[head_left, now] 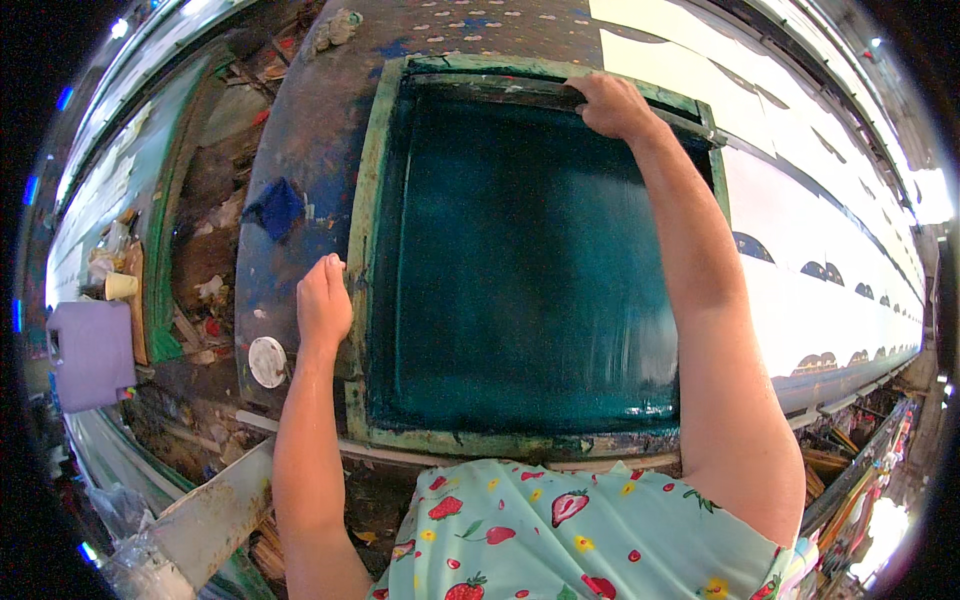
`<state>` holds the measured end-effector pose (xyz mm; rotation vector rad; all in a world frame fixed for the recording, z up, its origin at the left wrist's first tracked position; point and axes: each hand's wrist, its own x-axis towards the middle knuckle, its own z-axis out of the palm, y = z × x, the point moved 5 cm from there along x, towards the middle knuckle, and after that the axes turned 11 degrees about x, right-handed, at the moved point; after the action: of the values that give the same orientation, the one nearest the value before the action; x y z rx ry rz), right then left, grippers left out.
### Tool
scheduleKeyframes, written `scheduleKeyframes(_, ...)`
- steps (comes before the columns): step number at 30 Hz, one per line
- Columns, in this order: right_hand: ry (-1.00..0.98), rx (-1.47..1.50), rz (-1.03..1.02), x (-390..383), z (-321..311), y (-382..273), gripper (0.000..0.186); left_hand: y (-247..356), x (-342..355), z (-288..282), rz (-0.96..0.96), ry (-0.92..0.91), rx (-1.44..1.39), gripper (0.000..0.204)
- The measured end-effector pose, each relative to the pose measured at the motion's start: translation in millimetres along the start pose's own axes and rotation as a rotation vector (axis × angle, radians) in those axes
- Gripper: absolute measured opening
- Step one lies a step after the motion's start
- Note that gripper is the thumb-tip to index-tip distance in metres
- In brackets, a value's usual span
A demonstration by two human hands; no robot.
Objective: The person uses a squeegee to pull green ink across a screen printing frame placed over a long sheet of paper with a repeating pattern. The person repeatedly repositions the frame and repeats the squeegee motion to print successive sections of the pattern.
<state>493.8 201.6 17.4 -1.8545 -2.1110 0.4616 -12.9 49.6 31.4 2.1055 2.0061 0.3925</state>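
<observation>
A screen-printing frame (364, 230) with worn green rails lies flat in front of me, its mesh (530, 250) dark teal and glossy near the close edge. Along the far rail rests a long dark squeegee (495, 90). My right hand (612, 105) reaches across the frame and is closed around this squeegee, right of its middle. My left hand (325, 305) hovers just outside the left rail, fingers curled in, with nothing visible in it.
Left of the frame, a blue cloth (278, 208) and a white round lid (267, 361) lie on the stained table. White printed fabric (800, 270) stretches away on the right. Far left are a yellow cup (120, 287) and a lavender plastic object (92, 355). A rag (338, 32) lies beyond.
</observation>
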Motion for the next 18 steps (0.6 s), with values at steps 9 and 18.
scheduleKeyframes(9,-0.039,0.064,-0.078,-134.4,22.4,-62.7,0.051,-7.8,11.2,10.5,0.071,0.049,0.061,0.048)
scheduleKeyframes(18,-0.029,0.138,-0.076,-310.4,36.4,-170.9,0.037,-24.0,16.6,18.6,0.094,0.116,0.035,0.039)
